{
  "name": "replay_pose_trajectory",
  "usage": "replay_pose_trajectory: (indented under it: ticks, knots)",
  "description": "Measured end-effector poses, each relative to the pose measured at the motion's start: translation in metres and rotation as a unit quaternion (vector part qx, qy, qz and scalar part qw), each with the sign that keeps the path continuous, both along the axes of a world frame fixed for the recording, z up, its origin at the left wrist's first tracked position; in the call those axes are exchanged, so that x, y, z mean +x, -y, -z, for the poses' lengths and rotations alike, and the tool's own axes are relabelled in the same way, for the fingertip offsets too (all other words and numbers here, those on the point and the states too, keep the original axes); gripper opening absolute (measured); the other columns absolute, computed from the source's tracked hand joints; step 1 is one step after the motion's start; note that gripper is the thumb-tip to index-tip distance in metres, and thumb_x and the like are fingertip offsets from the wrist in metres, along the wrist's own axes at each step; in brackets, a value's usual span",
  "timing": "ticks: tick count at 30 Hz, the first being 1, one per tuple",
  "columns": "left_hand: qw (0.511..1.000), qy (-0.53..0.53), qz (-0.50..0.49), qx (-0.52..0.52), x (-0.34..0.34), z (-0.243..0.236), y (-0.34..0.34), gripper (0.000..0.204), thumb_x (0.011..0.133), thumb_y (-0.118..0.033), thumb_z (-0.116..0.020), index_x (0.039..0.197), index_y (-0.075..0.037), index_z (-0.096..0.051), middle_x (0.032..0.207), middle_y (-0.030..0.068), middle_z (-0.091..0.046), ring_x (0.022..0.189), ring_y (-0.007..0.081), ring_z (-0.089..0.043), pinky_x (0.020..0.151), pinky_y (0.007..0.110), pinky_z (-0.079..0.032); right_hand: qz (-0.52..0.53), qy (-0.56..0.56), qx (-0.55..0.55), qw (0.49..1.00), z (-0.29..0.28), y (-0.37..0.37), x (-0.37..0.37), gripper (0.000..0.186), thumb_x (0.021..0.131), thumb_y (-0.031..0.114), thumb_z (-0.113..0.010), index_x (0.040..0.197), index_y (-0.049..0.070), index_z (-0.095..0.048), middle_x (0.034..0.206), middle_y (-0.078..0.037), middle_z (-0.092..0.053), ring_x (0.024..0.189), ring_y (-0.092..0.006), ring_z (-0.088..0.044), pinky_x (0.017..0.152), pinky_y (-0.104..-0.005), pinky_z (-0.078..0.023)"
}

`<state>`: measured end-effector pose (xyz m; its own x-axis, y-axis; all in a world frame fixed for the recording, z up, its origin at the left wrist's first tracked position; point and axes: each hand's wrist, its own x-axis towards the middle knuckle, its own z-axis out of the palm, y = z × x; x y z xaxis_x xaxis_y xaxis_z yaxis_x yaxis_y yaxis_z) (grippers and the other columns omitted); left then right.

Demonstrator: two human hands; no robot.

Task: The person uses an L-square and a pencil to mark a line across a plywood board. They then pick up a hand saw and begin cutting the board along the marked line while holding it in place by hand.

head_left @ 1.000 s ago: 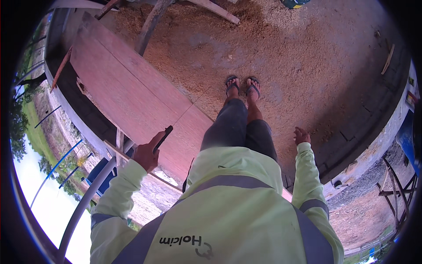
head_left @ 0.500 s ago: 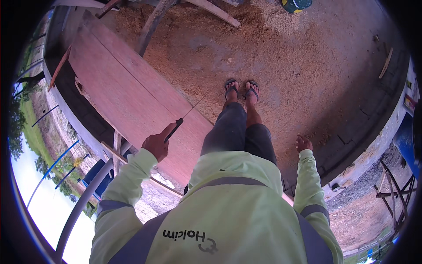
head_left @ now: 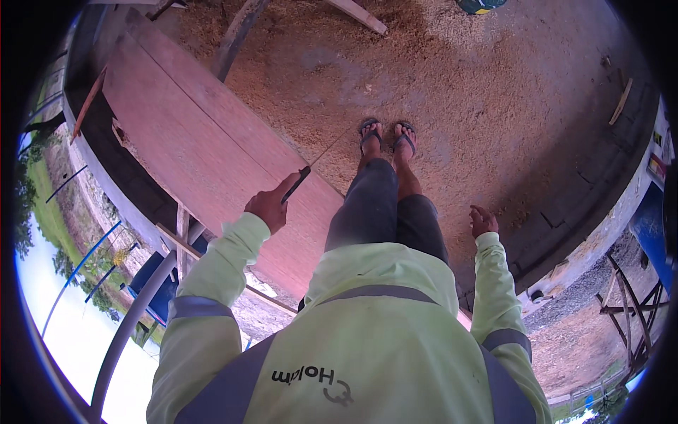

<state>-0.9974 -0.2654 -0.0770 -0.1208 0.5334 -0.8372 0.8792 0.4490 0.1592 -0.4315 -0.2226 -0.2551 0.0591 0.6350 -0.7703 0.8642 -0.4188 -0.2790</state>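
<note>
My left hand is closed on a black-handled tool with a long, thin shaft or edge-on blade pointing up and right. Beneath it lies a broad reddish wooden sheet with a long seam, angled across the left side. My right hand hangs at my right, empty, with fingers loosely curved and apart. My feet in dark sandals stand beside the sheet on ground strewn with sawdust.
Timber pieces lie at the top, a loose stick at the right. A dark green container sits at top. A grey pipe, low block edging and a blue object line the sides.
My left hand with the tool has moved up and to the right over the sheet. My right hand dipped slightly, then rose again.
</note>
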Motion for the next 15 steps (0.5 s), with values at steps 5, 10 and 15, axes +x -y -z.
replay_pose_trajectory:
  ticks: [5, 10, 15]
  knots:
    - [0.998, 0.029, 0.003, 0.06, -0.04, -0.149, 0.073, 0.073, 0.084, -0.003, -0.062, 0.148, -0.023, -0.033, 0.073, 0.0222, -0.064, 0.069, 0.0426, -0.065, 0.062, 0.052, -0.052, 0.179, -0.017, -0.051, 0.982, 0.012, 0.014, 0.049, 0.035, 0.089, 0.04, -0.055, 0.114, 0.022, -0.071, 0.101, -0.013, -0.072, 0.099, -0.0332, -0.067, 0.093, -0.0425, -0.05]
    - [0.999, 0.023, -0.001, 0.041, -0.035, -0.065, 0.059, 0.073, 0.086, -0.007, -0.061, 0.149, -0.026, -0.031, 0.075, 0.0223, -0.065, 0.072, 0.0431, -0.065, 0.065, 0.054, -0.052, 0.04, 0.061, -0.053, 0.996, 0.024, 0.032, 0.042, 0.038, 0.092, 0.03, -0.053, 0.121, 0.009, -0.067, 0.088, -0.01, -0.072, 0.077, -0.0185, -0.069, 0.071, -0.0317, -0.057]
    - [1.0, -0.008, 0.0, 0.008, 0.0, 0.019, 0.0, 0.072, 0.088, -0.01, -0.059, 0.149, -0.032, -0.028, 0.078, 0.0232, -0.066, 0.077, 0.0443, -0.066, 0.072, 0.057, -0.051, 0.011, -0.007, 0.014, 1.0, 0.006, 0.018, 0.017, 0.037, 0.094, 0.03, -0.053, 0.121, 0.01, -0.067, 0.095, -0.011, -0.072, 0.081, -0.0197, -0.07, 0.073, -0.033, -0.057]
